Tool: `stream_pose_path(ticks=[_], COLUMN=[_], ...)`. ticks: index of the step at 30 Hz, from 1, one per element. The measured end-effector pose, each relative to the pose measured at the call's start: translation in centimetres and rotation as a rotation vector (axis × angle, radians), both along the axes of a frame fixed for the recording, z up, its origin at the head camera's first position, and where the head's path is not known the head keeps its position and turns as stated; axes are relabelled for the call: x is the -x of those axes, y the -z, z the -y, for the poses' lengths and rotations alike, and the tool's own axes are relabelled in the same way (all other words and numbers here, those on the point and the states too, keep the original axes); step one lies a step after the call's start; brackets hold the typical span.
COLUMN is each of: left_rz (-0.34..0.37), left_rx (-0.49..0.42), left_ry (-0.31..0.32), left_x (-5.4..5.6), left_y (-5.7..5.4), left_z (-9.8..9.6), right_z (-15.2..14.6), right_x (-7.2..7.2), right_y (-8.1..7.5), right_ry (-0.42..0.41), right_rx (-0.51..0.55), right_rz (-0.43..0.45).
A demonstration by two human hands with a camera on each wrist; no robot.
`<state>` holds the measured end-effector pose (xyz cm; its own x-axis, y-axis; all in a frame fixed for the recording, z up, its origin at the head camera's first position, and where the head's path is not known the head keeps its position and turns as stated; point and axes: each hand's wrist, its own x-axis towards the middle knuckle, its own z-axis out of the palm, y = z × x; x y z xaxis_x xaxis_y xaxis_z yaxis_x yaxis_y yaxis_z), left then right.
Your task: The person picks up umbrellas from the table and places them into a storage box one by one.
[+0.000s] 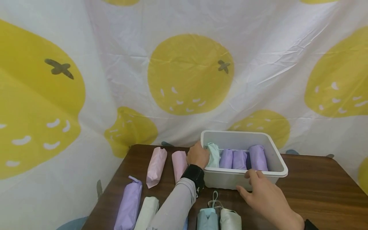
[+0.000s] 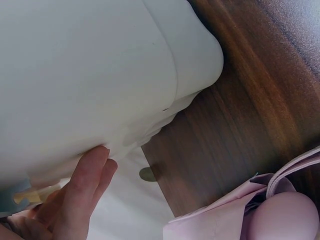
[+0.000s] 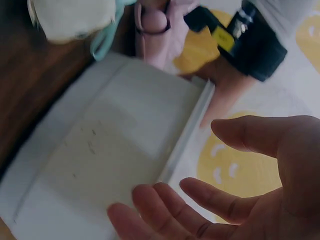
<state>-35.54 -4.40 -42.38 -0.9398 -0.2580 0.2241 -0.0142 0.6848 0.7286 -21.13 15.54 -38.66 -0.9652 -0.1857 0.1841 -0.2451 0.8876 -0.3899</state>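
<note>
A white plastic bin [image 1: 237, 179] stands at the back of the table, holding a mint folded umbrella [image 1: 213, 155] at its left end and several purple folded umbrellas [image 1: 258, 158] to the right. My left hand [image 1: 198, 155] grips the bin's left rim beside the mint umbrella; in the left wrist view its fingers [image 2: 85, 182] lie against the outer wall. At the front rim, toward the right, is my right hand [image 1: 265, 196], thumb spread from loosely bent fingers. In the right wrist view those fingers [image 3: 160, 210] overlap the bin wall, with nothing in the palm.
Left of the bin lie two pink folded umbrellas [image 1: 156, 167]. Nearer me are a purple umbrella [image 1: 128, 204] and a pale green one [image 1: 147, 214]. A teal umbrella [image 1: 207, 218] and a cream one [image 1: 231, 219] lie before the bin. A fruit-print curtain [image 1: 184, 19] hangs behind.
</note>
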Motion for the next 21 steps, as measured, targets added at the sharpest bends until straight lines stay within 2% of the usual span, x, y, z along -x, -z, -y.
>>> stream_pose_path(ticks=[13,21], left_rz=[-0.012,-0.020], left_rx=[0.000,0.004], left_ry=[0.002,0.007], left_x=[-0.2,-0.2], left_y=[0.0,0.1], left_z=[-0.1,-0.2], right_z=[1.2,1.8], right_x=[-0.8,-1.5], right_y=[5.1,6.9], right_ry=[0.072,0.111], right_rx=[0.006,0.017], right_rz=[0.321,0.380])
